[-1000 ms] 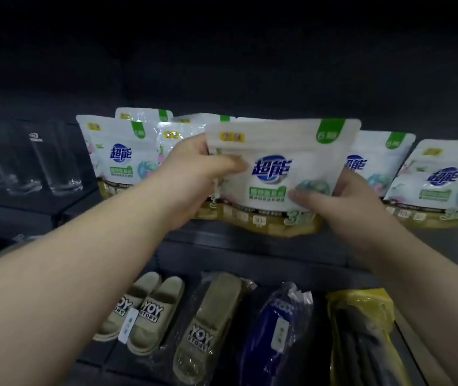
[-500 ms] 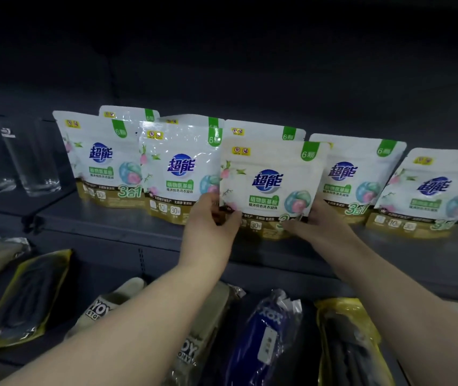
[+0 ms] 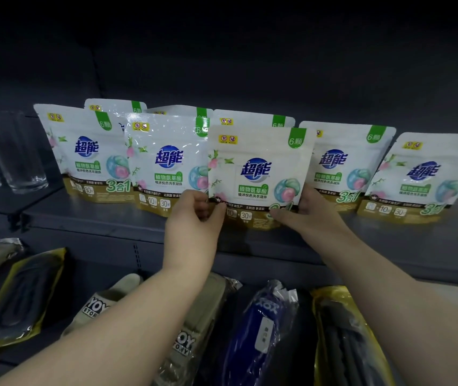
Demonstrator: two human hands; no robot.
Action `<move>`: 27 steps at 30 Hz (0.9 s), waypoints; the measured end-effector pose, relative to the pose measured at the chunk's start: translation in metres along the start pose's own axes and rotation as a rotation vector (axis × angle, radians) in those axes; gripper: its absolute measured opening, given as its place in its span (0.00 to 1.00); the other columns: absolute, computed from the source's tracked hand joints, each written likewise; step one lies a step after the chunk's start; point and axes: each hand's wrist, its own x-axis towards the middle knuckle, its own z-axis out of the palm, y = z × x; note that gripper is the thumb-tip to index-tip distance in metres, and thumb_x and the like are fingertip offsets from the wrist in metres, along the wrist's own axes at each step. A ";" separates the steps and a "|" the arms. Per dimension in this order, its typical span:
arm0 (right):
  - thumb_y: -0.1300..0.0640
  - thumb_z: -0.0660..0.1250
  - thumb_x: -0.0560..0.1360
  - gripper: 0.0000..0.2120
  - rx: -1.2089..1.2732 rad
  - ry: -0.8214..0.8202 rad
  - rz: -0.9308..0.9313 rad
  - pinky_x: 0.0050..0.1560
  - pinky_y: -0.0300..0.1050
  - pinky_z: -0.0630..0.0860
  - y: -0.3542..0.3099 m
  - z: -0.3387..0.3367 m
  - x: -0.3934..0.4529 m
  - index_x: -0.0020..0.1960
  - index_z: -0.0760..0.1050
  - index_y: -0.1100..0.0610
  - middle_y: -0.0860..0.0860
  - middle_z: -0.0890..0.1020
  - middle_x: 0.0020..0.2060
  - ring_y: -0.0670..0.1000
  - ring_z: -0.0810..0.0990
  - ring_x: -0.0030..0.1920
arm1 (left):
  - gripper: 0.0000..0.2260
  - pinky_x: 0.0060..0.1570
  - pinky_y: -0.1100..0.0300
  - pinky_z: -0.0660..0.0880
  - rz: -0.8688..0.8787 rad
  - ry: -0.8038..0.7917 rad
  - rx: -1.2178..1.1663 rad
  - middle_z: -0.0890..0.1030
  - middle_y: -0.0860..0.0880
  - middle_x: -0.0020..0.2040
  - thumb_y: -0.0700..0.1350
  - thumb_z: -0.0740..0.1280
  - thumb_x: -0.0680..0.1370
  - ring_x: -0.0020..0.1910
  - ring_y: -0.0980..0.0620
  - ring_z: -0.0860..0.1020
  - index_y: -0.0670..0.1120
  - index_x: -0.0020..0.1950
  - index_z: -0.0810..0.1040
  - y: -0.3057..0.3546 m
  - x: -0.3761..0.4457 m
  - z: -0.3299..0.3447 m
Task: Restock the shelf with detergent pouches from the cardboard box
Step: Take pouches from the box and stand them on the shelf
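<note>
A white detergent pouch point(image 3: 258, 168) with a blue logo and gold base stands upright on the dark shelf point(image 3: 105, 221), in the middle of a row. My left hand point(image 3: 194, 218) pinches its lower left corner. My right hand point(image 3: 308, 213) grips its lower right corner. Other pouches of the same kind stand beside and behind it: a far-left pouch point(image 3: 83, 151), a second pouch point(image 3: 166, 162), a pouch on the right point(image 3: 342, 162) and a far-right pouch point(image 3: 422, 174). The cardboard box is out of view.
Clear drinking glasses point(image 3: 13, 154) stand at the shelf's left end. On the lower shelf lie beige slippers point(image 3: 102, 305), a blue wrapped slipper point(image 3: 261, 324) and yellow-edged bags with dark slippers point(image 3: 19, 296), point(image 3: 344, 338). The shelf's front strip right of my hands is bare.
The pouch came down from mid-air onto the shelf in the middle of the row. Both hands slid from its sides to its bottom corners. The view shifted right.
</note>
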 end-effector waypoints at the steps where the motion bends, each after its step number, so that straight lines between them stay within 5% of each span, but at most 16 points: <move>1: 0.59 0.76 0.72 0.26 0.010 0.014 0.009 0.65 0.48 0.76 0.001 0.000 0.001 0.66 0.74 0.47 0.41 0.85 0.56 0.42 0.81 0.59 | 0.10 0.43 0.68 0.75 0.001 0.000 -0.001 0.81 0.51 0.46 0.47 0.73 0.75 0.47 0.55 0.80 0.47 0.53 0.77 0.000 -0.001 -0.001; 6: 0.48 0.78 0.70 0.17 0.058 0.326 0.004 0.50 0.41 0.79 -0.002 0.003 -0.013 0.54 0.75 0.48 0.45 0.83 0.51 0.43 0.82 0.52 | 0.07 0.43 0.70 0.73 -0.021 -0.025 -0.078 0.81 0.53 0.45 0.48 0.74 0.74 0.44 0.61 0.79 0.50 0.49 0.78 0.002 -0.011 -0.010; 8: 0.50 0.78 0.70 0.13 0.154 0.487 -0.017 0.44 0.41 0.76 -0.005 0.007 -0.033 0.47 0.75 0.49 0.46 0.83 0.45 0.43 0.82 0.46 | 0.05 0.48 0.62 0.77 -0.076 -0.079 -0.215 0.83 0.54 0.44 0.47 0.74 0.74 0.45 0.58 0.81 0.52 0.47 0.79 0.002 -0.021 -0.016; 10: 0.54 0.76 0.72 0.08 0.216 0.456 -0.063 0.43 0.47 0.77 -0.006 0.015 -0.059 0.42 0.76 0.50 0.48 0.82 0.37 0.47 0.81 0.40 | 0.04 0.51 0.52 0.79 -0.104 -0.140 -0.304 0.84 0.50 0.45 0.44 0.73 0.75 0.47 0.49 0.82 0.51 0.46 0.80 -0.002 -0.035 -0.022; 14: 0.61 0.72 0.75 0.03 0.198 -0.027 -0.048 0.40 0.41 0.81 0.005 0.047 -0.110 0.43 0.79 0.56 0.54 0.85 0.36 0.51 0.84 0.36 | 0.09 0.40 0.60 0.79 -0.193 -0.412 -0.342 0.82 0.45 0.36 0.31 0.63 0.77 0.37 0.50 0.82 0.42 0.43 0.79 -0.031 -0.071 -0.045; 19: 0.60 0.69 0.76 0.06 -0.027 -0.699 0.358 0.39 0.34 0.77 0.072 0.105 -0.153 0.43 0.81 0.52 0.49 0.86 0.36 0.44 0.83 0.38 | 0.13 0.32 0.60 0.72 -0.559 -0.886 0.046 0.82 0.38 0.37 0.29 0.58 0.75 0.34 0.46 0.79 0.43 0.38 0.77 -0.118 -0.132 -0.075; 23: 0.56 0.63 0.78 0.07 -0.346 -1.232 0.739 0.43 0.39 0.75 0.148 0.155 -0.188 0.51 0.80 0.52 0.53 0.85 0.49 0.47 0.82 0.46 | 0.09 0.45 0.59 0.76 -0.685 -1.315 0.653 0.83 0.41 0.56 0.41 0.63 0.77 0.50 0.46 0.82 0.47 0.54 0.81 -0.191 -0.179 -0.084; 27: 0.54 0.65 0.77 0.13 -0.701 -1.315 0.741 0.47 0.46 0.77 0.205 0.208 -0.220 0.58 0.81 0.58 0.55 0.83 0.50 0.51 0.78 0.45 | 0.17 0.59 0.54 0.74 -0.556 -1.592 1.006 0.77 0.41 0.65 0.45 0.64 0.79 0.63 0.43 0.77 0.42 0.68 0.74 -0.231 -0.219 -0.077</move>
